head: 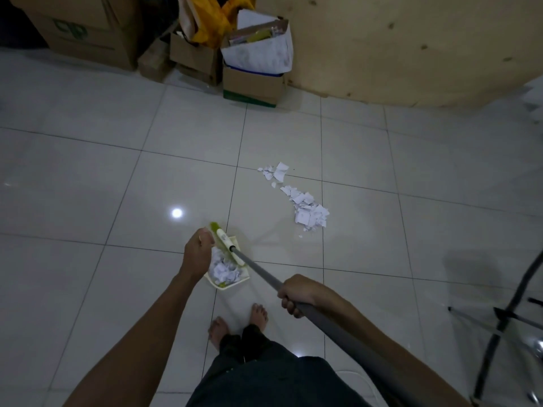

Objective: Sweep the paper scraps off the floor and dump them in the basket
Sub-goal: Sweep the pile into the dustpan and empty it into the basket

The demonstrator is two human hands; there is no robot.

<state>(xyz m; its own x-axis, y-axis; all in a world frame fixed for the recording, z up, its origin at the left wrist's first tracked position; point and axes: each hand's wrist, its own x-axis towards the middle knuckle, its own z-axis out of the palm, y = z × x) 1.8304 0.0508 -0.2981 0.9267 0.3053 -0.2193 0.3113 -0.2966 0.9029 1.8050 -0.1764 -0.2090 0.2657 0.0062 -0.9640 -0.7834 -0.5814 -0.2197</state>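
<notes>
Sweeping was half done: the left hand (199, 251) gripped the part-filled dustpan (227, 286), the right hand (296, 295) clasped the broom (227, 245) pole. Loose paper scraps (308, 210) lay on the floor (117, 171) beyond the right hand; the broom likely needed to reach them next

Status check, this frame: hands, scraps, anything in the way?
Left hand grips dustpan, right hand grips broom handle. Some scraps in dustpan, pile on tile. Nothing between dustpan and pile; basket not seen.
</notes>
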